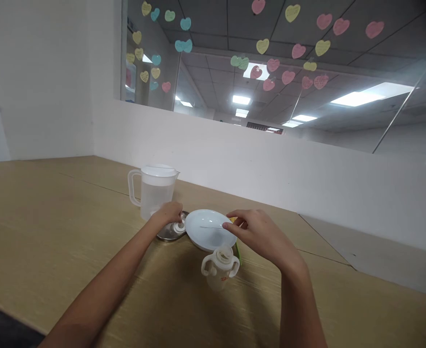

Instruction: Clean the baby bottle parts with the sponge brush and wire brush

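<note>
Head view — wooden table [53,217], heart-stickered window [271,53]; left hand [167,215] closed on cap [179,227], right hand [259,234] pinching wire [211,226].

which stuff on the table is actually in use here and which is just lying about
In use:
- left hand on a small white cap in a metal dish
- right hand holding a thin needle-like tool over the white plate

Lying about:
- water jug
- two-handled baby bottle
- green item under the plate
</note>
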`<state>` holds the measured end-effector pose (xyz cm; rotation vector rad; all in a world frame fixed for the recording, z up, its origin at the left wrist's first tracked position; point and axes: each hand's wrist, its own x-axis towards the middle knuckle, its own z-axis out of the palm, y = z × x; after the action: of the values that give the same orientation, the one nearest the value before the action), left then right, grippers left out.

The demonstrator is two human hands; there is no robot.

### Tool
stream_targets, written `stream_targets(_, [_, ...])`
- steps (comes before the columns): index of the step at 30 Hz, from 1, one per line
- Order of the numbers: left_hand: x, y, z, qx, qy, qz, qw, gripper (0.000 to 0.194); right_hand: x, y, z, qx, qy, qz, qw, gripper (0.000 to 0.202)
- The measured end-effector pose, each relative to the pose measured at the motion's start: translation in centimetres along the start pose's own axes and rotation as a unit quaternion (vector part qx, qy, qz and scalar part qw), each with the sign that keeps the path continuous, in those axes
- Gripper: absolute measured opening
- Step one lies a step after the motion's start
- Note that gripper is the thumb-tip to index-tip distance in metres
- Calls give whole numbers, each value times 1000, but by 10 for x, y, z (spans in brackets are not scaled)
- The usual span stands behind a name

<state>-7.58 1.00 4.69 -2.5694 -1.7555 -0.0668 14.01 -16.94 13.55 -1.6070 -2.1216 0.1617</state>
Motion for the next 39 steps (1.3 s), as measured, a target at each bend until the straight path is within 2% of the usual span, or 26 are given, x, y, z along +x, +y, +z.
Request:
stream_targets(12, [4,4,10,28,-5,-36,999,23,0,0,0,-1,-6,-10,1000,34])
stream_targets(19, [3,5,6,4,1,-9,1000,18,-1,1,1,-2,-9,-7,1000,33])
stream_targets(23, [3,6,10,-19,-5,13,1000,15,0,0,0,0,-12,-5,1000,33])
stream_targets(28, [3,7,12,-29,-11,11,999,14,0,0,0,-3,-12,-7,1000,32])
stream_targets(34, [-1,3,0,-24,7,8,1000,14,-1,1,0,2,-15,1,1000,33])
stream_targets(39, [-11,-4,-23,-18,42,-6,999,14,-1,0,0,3,-11,3,1000,32])
